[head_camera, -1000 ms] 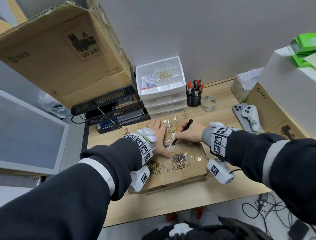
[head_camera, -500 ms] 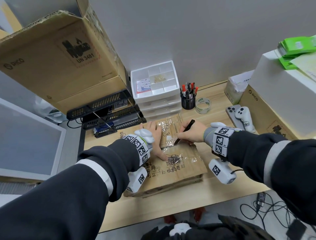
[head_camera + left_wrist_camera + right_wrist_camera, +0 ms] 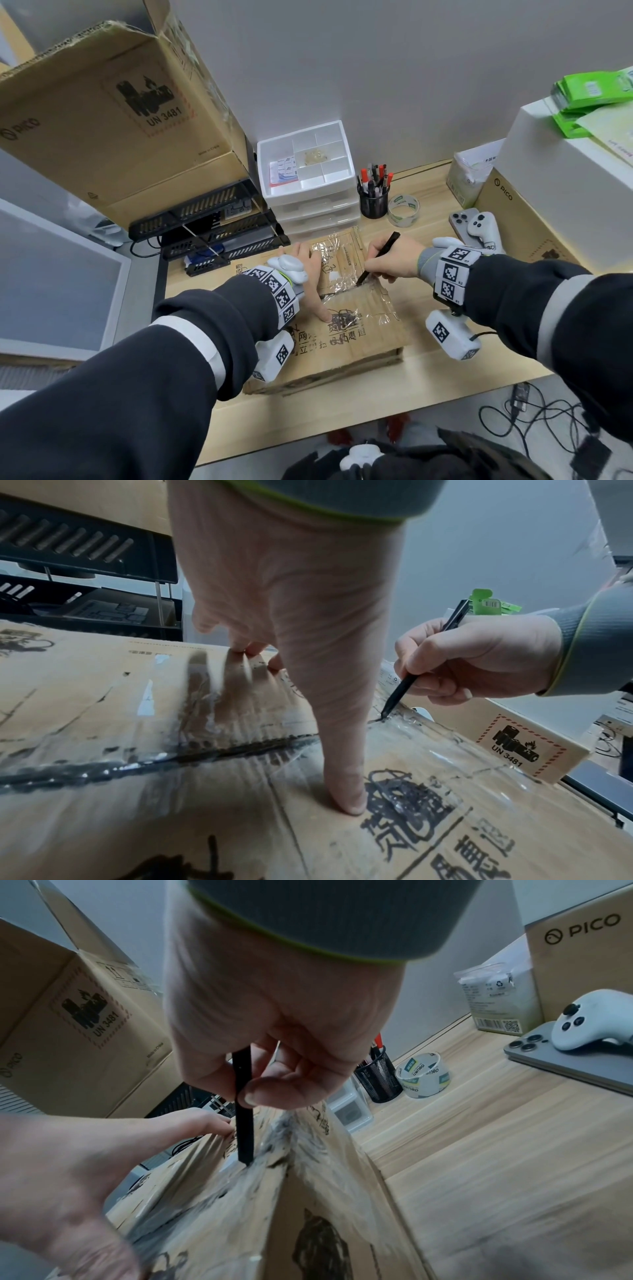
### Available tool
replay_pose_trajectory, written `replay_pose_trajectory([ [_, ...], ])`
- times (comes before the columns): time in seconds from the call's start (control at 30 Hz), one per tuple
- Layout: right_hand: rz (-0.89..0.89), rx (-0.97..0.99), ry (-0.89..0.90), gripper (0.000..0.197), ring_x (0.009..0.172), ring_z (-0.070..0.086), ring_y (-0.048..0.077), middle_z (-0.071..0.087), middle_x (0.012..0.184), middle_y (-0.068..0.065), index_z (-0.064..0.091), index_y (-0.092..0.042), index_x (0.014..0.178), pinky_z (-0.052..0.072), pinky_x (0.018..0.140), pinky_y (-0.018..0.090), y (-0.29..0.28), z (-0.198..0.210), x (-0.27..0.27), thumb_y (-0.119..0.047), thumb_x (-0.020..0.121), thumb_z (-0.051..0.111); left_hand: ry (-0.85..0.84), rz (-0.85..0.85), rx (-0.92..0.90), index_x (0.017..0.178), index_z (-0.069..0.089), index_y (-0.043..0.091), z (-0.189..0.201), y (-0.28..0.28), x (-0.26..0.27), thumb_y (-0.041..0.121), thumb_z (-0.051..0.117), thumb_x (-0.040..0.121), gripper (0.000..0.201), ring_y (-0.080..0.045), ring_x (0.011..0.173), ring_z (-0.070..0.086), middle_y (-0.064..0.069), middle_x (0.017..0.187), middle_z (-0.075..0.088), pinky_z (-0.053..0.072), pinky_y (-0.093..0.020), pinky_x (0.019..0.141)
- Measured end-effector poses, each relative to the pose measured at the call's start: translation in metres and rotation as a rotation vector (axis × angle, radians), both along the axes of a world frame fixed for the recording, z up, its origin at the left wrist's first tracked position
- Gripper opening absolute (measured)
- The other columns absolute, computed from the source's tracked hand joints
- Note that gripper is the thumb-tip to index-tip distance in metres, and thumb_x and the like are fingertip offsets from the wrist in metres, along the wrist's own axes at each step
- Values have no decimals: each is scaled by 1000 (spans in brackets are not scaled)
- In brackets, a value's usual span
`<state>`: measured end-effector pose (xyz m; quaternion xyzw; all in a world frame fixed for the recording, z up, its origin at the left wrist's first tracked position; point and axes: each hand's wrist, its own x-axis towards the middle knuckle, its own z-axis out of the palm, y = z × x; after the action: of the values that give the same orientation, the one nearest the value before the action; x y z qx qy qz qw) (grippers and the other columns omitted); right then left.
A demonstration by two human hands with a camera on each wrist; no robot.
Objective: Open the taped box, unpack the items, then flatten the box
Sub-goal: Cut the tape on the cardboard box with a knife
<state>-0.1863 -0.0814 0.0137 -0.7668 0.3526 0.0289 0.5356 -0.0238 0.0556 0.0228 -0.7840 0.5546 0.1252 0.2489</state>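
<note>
A flat brown taped box (image 3: 363,329) with black printed characters lies on the wooden desk in front of me. Clear tape (image 3: 342,263) runs over its top seam. My left hand (image 3: 310,274) lies spread flat on the lid, its thumb (image 3: 342,777) pressing down near the print. My right hand (image 3: 390,262) grips a black pen (image 3: 378,257) like a dagger, the tip (image 3: 383,716) dug into the tape on the seam (image 3: 245,1161). A dark slit (image 3: 205,756) shows along the seam left of the thumb. What is inside the box is hidden.
Behind the box stand black letter trays (image 3: 205,226), white drawers (image 3: 308,192), a mesh pen cup (image 3: 374,202) and a tape roll (image 3: 403,209). A phone and white controller (image 3: 479,228) lie at right beside PICO cartons (image 3: 513,219). A big carton (image 3: 102,113) looms at left.
The pen tip has travelled right along the seam, away from my left hand, which stays pressed on the lid. The head view has shifted slightly.
</note>
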Motion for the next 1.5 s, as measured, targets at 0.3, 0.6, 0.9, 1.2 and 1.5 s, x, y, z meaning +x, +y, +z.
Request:
replay_pose_trajectory([
  [0.3, -7, -13, 2, 19, 50, 54, 21, 63, 60, 7, 62, -16, 58, 47, 47, 24, -4, 1, -4, -12, 76, 65, -4, 41, 175, 115, 52, 18, 18, -20, -12, 81, 83, 38, 104, -18, 91, 52, 0, 105, 51, 47, -31, 73],
  [0.6, -82, 19, -34, 15, 47, 53, 17, 62, 60, 7, 62, -11, 64, 48, 47, 23, -14, -4, -19, -12, 78, 66, 74, 33, 126, 112, 61, 22, 10, -25, -11, 68, 91, 44, 87, -13, 69, 41, -3, 94, 54, 28, -20, 51],
  [0.9, -79, 53, -57, 16, 40, 50, 13, 60, 57, 7, 61, -8, 64, 46, 44, 21, -17, -1, -21, -7, 81, 64, 131, 77, 49, 141, 48, 20, 8, -25, -12, 56, 96, 43, 115, -19, 96, 33, 4, 111, 30, 27, -29, 81],
  [1.2, -89, 65, -71, 16, 45, 51, 16, 61, 58, 6, 62, -8, 65, 47, 47, 23, -21, -3, -23, -8, 81, 65, 65, 80, 132, 123, 50, 17, 24, -24, -16, 76, 86, 35, 111, -20, 95, 58, 0, 111, 57, 47, -30, 72],
  [1.5, -103, 92, -73, 22, 47, 50, 19, 60, 60, 11, 60, -9, 60, 46, 47, 24, -30, -2, -29, -4, 82, 64, 52, 64, 178, 123, 51, 17, 25, -25, -16, 76, 86, 36, 111, -21, 96, 59, -1, 111, 58, 53, -32, 78],
])
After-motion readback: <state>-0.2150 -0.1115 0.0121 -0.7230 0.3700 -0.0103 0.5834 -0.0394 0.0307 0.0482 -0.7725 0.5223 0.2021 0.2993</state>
